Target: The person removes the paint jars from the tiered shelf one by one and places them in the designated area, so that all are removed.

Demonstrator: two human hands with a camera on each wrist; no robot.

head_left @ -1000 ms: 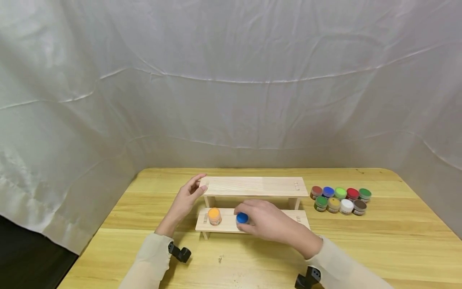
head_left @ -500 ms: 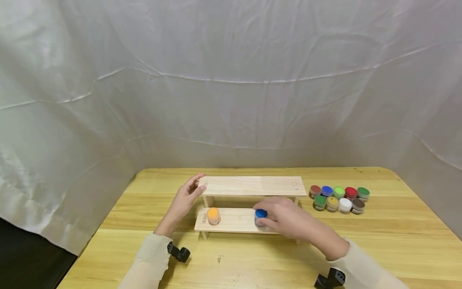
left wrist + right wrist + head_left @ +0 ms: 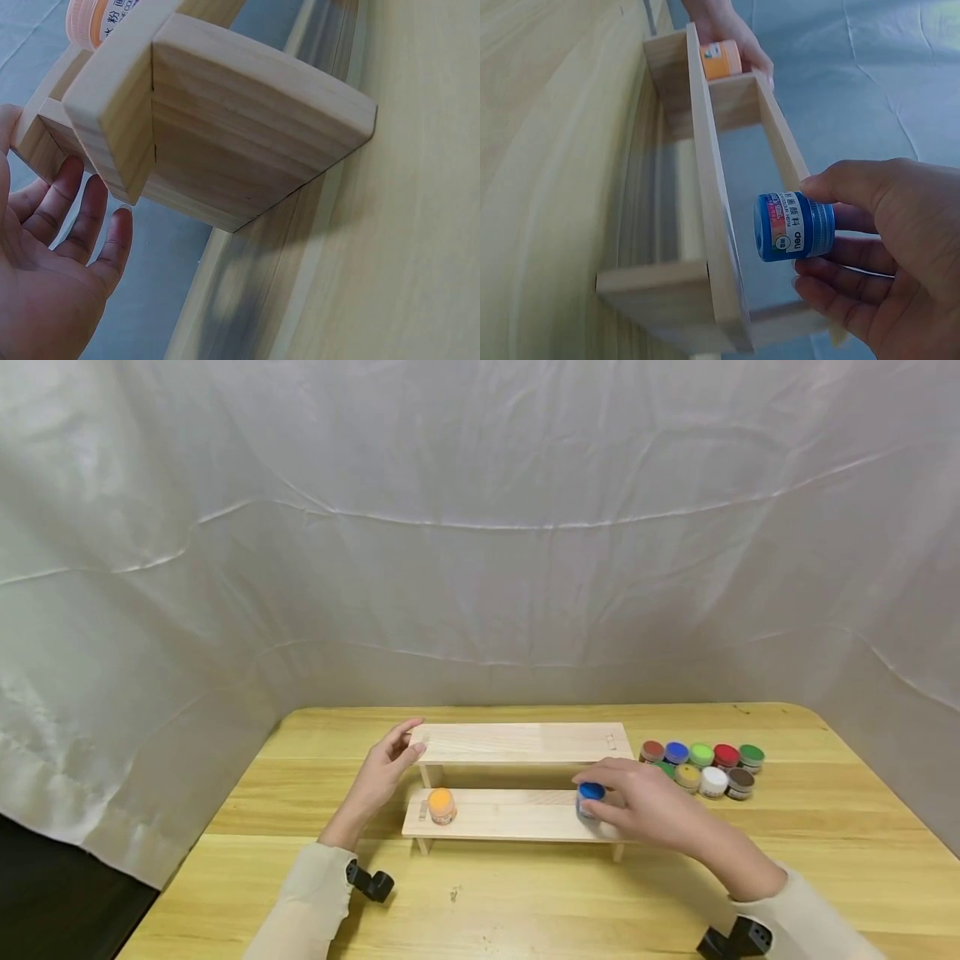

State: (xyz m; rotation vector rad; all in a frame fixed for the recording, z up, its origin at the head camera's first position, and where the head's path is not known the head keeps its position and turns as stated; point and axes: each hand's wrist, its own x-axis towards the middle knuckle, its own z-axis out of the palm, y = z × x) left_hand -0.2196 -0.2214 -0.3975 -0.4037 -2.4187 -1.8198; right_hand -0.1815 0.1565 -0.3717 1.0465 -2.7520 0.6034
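A two-tier wooden shelf stands on the table. At the left end of its upper board, my left hand grips the edge, thumb on top. The left wrist view shows the other fingers bent beside the board end. My right hand pinches a blue paint jar by its lid end between thumb and fingers. This jar is over the right part of the lower board, with a small gap below it in the right wrist view. On the lower board's left end sits an orange paint jar.
Right of the shelf, several paint jars stand in two rows on the table, among them a red one, a white one and a brown one. A grey cloth hangs behind and beside the table.
My right hand has carried the blue paint jar rightward along the lower board, from near its middle to its right part. The left hand stays on the upper board's left end.
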